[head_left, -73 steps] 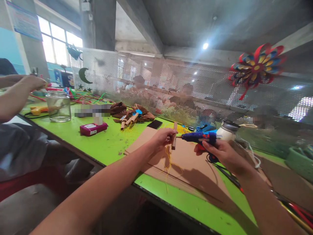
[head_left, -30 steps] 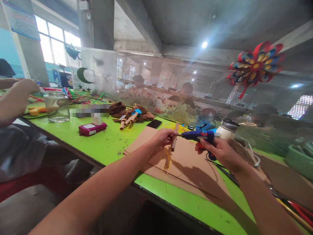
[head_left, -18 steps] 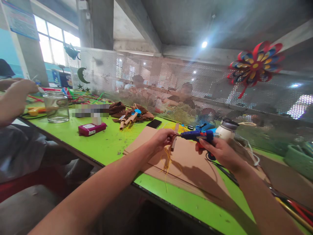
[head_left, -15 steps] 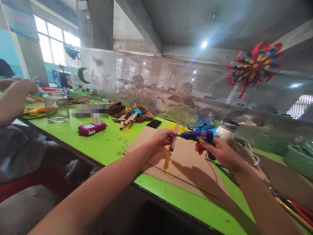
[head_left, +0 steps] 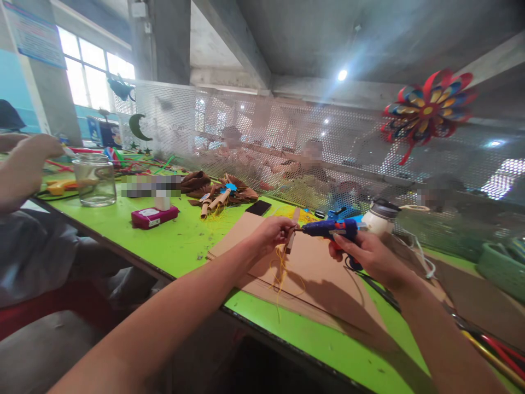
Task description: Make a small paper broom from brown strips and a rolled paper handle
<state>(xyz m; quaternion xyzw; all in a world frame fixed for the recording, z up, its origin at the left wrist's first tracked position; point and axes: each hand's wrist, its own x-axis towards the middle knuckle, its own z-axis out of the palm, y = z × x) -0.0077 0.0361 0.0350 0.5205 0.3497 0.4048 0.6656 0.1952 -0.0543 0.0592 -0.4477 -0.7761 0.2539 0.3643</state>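
My right hand (head_left: pixel 361 249) is closed around a blue hot glue gun (head_left: pixel 334 227), its nozzle pointing left. That nozzle meets a brown strip (head_left: pixel 292 235), which looks like paper or cardboard, pinched in the fingers of my left hand (head_left: pixel 279 230). Yellow threads (head_left: pixel 280 273) dangle from the strip over a stack of brown cardboard sheets (head_left: pixel 320 295). Whether any glue is on the strip cannot be made out. My left fingertips partly hide the strip.
On the green table (head_left: pixel 184 241) stand a purple box (head_left: pixel 153 217), a glass jar (head_left: pixel 95 180) and a white bottle (head_left: pixel 379 218). Brown paper pieces (head_left: pixel 241 196) and a black phone-like slab (head_left: pixel 258 208) lie farther back. Another person's hand (head_left: pixel 41 153) is at the left. A perforated partition (head_left: pixel 172 120) runs behind.
Both my hands, the glue gun and the brown strip stay nearly still. The other person's hand at the left has shifted slightly.
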